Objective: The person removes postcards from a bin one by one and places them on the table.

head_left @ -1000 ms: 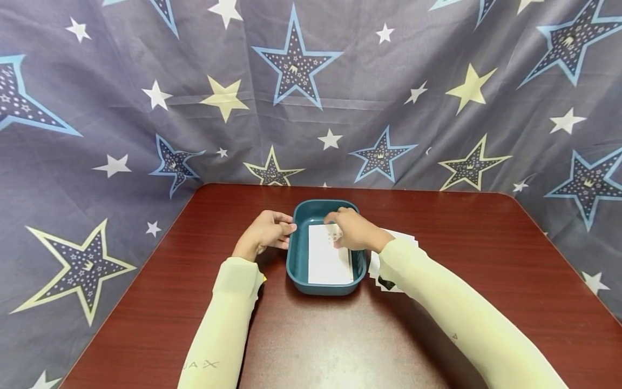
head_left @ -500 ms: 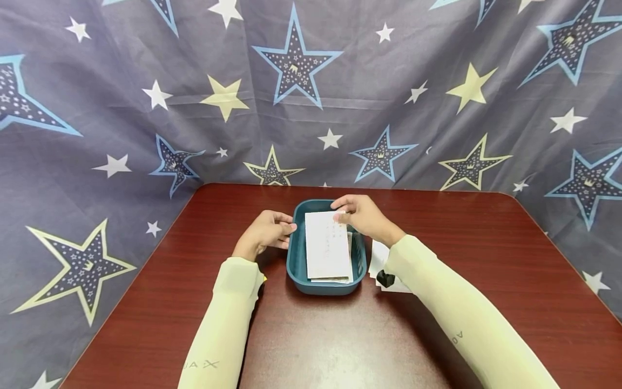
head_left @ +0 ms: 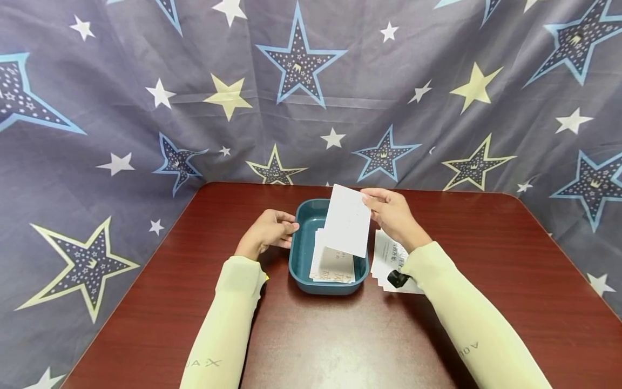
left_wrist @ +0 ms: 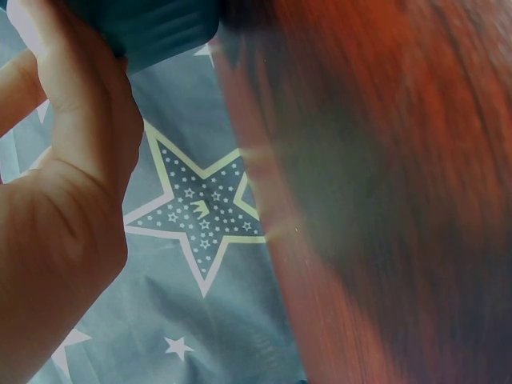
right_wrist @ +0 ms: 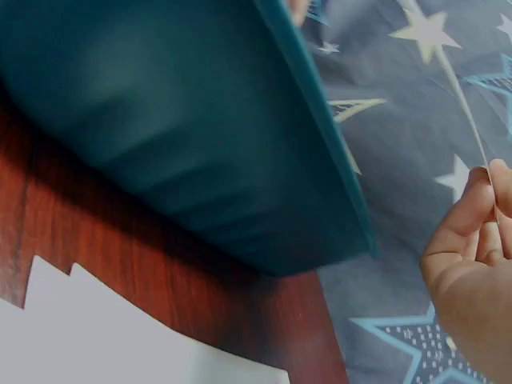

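Two hands of yours are apart, one on either side of the teal bin (head_left: 328, 289). Your left hand (head_left: 269, 231) holds its left rim, thumb over the edge and fingers against the outer wall. Your right hand (head_left: 394, 216) pinches a white card (head_left: 347, 220) near its far right corner, thumb on the face towards you; you have it raised and tilted over the bin's right side, and the right wrist view shows it nearly edge-on. Below it, overlapping white papers (head_left: 332, 266) lie towards the bin's near edge, some bearing characters. Just outside the bin's right wall, a fanned stack of printed sheets (head_left: 389, 256) lies on the table, partly hidden by your right sleeve (head_left: 466, 313) and a small black object (head_left: 397, 279) at your wrist. Your bin sits nearer the back edge of the reddish-brown table (head_left: 301, 346), beyond which hangs a grey star-patterned cloth (head_left: 218, 38).
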